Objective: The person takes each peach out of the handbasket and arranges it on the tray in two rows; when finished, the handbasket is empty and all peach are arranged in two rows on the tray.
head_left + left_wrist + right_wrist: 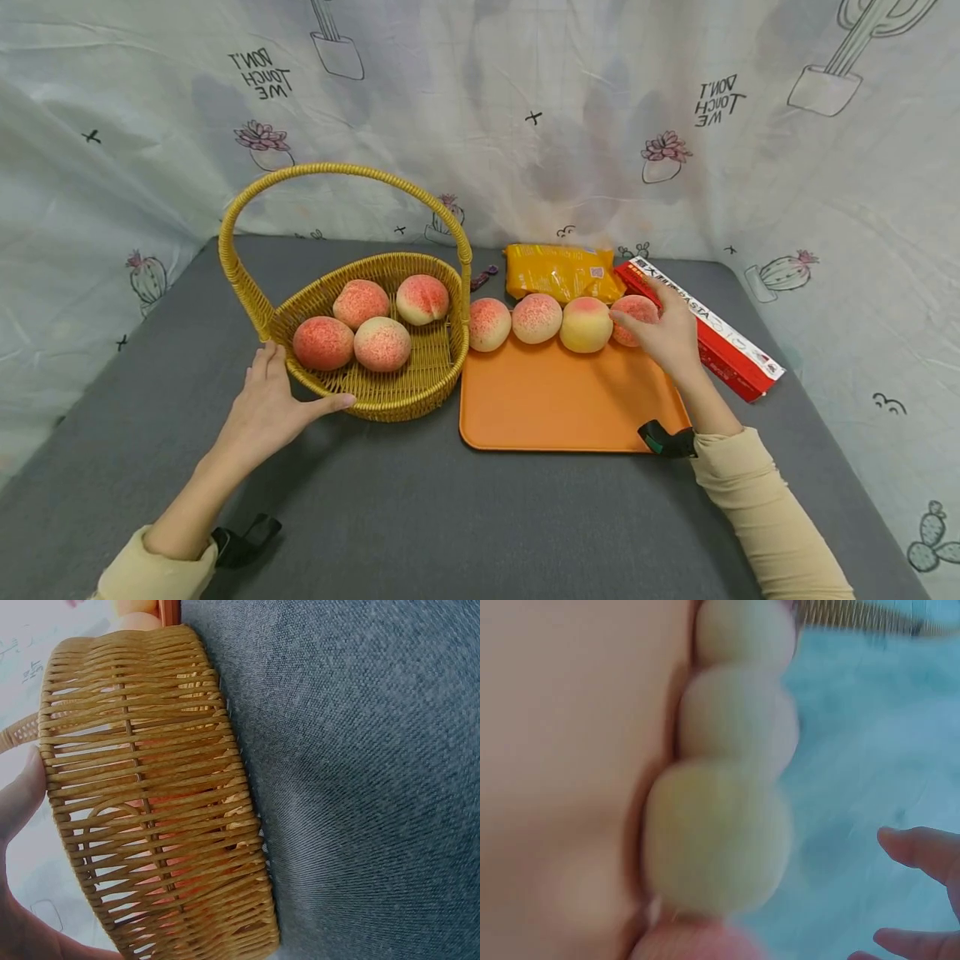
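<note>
My left hand (264, 410) rests at the front left of a yellow wicker basket (405, 407), thumb and fingers spread along its rim. In the left wrist view the thumb touches the rim of the woven basket wall (150, 787). Several peaches lie in the basket, among them a pale speckled peach (382, 344). Over the right end of a row of peaches, my right hand (667, 332) hovers with fingers spread. It partly covers the rightmost peach (636, 317); beside that sits a yellowish peach (587, 325). The row lines the back of an orange tray (562, 408).
Behind the row lies an orange packet (558, 271). A red and white box (720, 342) lies slanted at the tray's right, and a small dark purple item (483, 277) sits behind the basket. The basket's tall handle (337, 169) arches up. Patterned cloth (525, 108) hangs behind the grey table (450, 517).
</note>
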Demonstrator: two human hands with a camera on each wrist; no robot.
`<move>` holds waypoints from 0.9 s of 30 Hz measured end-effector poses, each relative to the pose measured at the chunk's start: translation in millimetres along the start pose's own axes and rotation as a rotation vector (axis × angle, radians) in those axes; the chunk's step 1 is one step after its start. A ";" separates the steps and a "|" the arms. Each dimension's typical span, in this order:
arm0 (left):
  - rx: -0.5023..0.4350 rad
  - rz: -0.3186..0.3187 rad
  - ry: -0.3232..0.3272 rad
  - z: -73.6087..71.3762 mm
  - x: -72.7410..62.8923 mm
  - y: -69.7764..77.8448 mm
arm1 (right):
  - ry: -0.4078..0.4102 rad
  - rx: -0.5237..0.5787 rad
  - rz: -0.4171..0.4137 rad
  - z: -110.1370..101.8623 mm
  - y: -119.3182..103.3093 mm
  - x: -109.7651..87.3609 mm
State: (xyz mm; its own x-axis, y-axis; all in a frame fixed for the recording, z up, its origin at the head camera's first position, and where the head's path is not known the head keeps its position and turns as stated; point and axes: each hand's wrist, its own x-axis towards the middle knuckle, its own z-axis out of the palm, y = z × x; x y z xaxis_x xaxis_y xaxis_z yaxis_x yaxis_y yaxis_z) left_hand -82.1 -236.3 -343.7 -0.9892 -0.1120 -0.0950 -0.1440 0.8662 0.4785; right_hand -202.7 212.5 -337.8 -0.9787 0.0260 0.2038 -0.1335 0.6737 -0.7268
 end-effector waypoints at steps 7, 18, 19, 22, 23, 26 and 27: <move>0.000 -0.005 0.000 0.9 1.2 1.3 | -0.012 0.037 -0.252 26.9 -41.4 -16.0; -0.012 -0.001 0.007 -0.4 1.0 -0.3 | -0.242 0.129 -0.594 97.3 -114.2 -41.1; -0.013 0.000 0.007 -0.8 1.2 -0.3 | -0.302 0.111 -0.576 104.6 -121.8 -40.8; -0.011 -0.003 0.000 -1.5 1.8 0.1 | -0.466 0.024 -0.497 127.3 -143.5 -36.0; -0.012 -0.003 0.000 -1.4 1.7 0.3 | -0.518 -0.006 -0.471 135.2 -149.8 -33.6; -0.016 -0.003 -0.001 0.1 0.4 0.3 | -0.636 -0.071 -0.406 162.0 -160.5 -24.9; -0.016 -0.003 0.000 0.7 -0.2 0.1 | -0.663 -0.087 -0.393 171.5 -161.8 -22.6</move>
State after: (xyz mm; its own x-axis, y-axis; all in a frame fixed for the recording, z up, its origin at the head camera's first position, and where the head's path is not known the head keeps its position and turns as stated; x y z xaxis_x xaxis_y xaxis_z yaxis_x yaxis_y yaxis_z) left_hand -81.9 -235.9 -344.2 -0.9888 -0.1141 -0.0966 -0.1471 0.8580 0.4921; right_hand -185.7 -23.8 -337.2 -0.7546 -0.6559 -0.0192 -0.5043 0.5984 -0.6226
